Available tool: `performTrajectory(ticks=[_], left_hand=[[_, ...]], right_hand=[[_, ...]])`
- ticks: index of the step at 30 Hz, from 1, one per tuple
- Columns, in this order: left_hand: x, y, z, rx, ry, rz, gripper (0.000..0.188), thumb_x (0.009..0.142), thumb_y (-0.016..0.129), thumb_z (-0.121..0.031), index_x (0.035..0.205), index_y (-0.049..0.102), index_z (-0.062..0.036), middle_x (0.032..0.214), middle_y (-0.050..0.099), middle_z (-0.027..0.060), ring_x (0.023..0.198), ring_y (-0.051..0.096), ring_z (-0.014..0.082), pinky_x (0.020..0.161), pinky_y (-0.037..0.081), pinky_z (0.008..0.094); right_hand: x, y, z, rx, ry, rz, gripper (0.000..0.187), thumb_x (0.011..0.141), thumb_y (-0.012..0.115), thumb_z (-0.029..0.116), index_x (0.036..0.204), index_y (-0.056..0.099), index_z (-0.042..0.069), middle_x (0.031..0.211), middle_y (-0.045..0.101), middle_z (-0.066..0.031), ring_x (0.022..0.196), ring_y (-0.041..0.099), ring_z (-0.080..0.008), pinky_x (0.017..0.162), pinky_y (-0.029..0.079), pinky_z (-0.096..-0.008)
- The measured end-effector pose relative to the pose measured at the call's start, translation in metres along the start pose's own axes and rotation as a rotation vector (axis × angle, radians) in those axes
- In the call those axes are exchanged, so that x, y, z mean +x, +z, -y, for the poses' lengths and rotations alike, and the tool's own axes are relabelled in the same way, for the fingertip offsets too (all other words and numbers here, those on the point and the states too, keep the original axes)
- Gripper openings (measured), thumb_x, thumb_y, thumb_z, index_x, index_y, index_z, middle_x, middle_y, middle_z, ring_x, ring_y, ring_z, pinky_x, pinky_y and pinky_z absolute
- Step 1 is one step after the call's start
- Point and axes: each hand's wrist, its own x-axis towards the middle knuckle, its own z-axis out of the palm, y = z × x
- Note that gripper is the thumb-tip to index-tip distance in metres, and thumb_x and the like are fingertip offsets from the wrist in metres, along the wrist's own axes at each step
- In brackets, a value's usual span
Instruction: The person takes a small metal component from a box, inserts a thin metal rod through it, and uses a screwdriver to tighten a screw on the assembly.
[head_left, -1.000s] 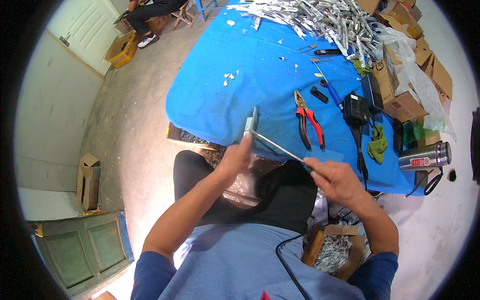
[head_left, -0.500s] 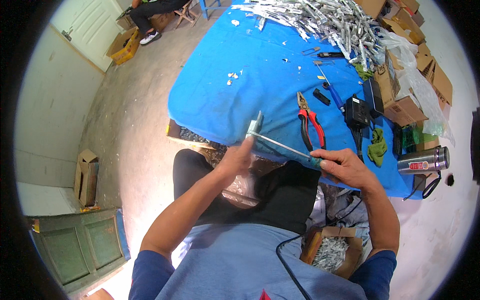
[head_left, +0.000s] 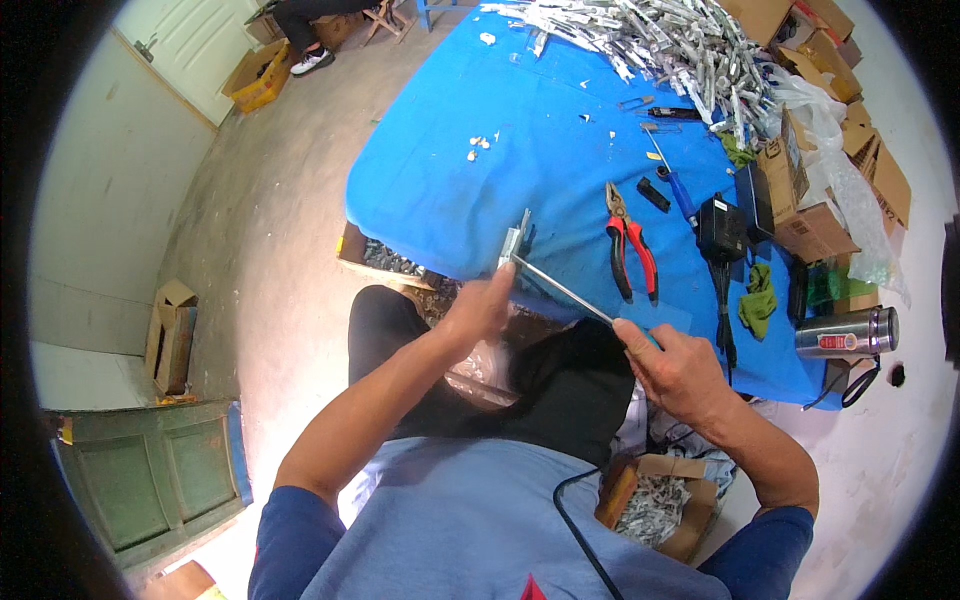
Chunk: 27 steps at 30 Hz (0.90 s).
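Observation:
My left hand (head_left: 482,303) is closed on a small silvery-white metal part (head_left: 512,243), with a thin prong pointing away from me over the front of the blue-covered table. In my right hand (head_left: 675,365) is a screwdriver (head_left: 565,291), its handle mostly hidden by the fingers. The long shaft runs left, and its tip meets the metal part just above my left fingers. Beyond my right hand lie pliers (head_left: 632,243) with red and black handles, jaws pointing away. Next to them sit a small black piece (head_left: 654,195) and another screwdriver (head_left: 679,192) with a blue handle.
A heap of metal parts (head_left: 660,50) covers the table's far end. Along the right stand a black adapter (head_left: 720,228), a green cloth (head_left: 758,302), a steel flask (head_left: 847,332) and cardboard boxes (head_left: 806,225). An open box of parts (head_left: 655,505) is below, right of my legs.
My right hand has shifted slightly down and turned, its grip on the screwdriver changed. My left hand still holds the metal part at the tip. The whole view has shifted slightly.

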Motion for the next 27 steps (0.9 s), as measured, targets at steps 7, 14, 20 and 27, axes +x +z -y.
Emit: performTrajectory(ticks=[7,14,20,27], left_hand=[[-0.009,-0.002,-0.012,-0.043,-0.048,0.016,0.057,0.093,0.048,-0.062,0.059,0.031,-0.0205,0.055,0.024,-0.0067,0.046,0.024,0.009,0.044,0.022,0.0272],[-0.007,-0.004,-0.016,-0.071,-0.072,0.058,0.056,0.093,0.049,-0.061,0.059,0.031,-0.0206,0.054,0.024,-0.007,0.045,0.023,0.0086,0.044,0.021,0.027],[-0.002,-0.01,-0.011,0.011,-0.063,0.009,0.063,0.091,0.05,-0.062,0.062,0.051,-0.0052,0.056,0.042,0.0029,0.05,0.042,0.0162,0.047,0.037,0.0315],[-0.009,-0.001,-0.015,-0.001,-0.016,-0.018,0.059,0.092,0.047,-0.065,0.059,0.035,-0.0176,0.054,0.03,-0.0042,0.046,0.029,0.0108,0.043,0.027,0.0282]], right_hand=[[0.001,0.021,-0.02,0.707,0.225,-0.028,0.037,0.092,0.061,0.016,0.127,0.061,0.007,0.074,0.06,-0.0104,0.059,0.055,-0.0127,0.051,0.047,-0.0301],[0.015,0.009,-0.046,1.244,0.654,0.271,0.036,0.094,0.061,0.021,0.127,0.062,0.007,0.076,0.063,-0.0035,0.056,0.052,-0.0057,0.048,0.04,-0.021],[0.01,0.022,-0.021,0.429,0.146,-0.067,0.036,0.089,0.065,0.017,0.124,0.062,0.014,0.07,0.057,-0.0105,0.057,0.058,-0.0203,0.051,0.047,-0.034],[-0.004,0.029,0.012,-0.098,0.005,-0.103,0.042,0.083,0.065,0.012,0.125,0.06,0.009,0.07,0.049,-0.007,0.055,0.056,-0.0221,0.046,0.047,-0.0335]])
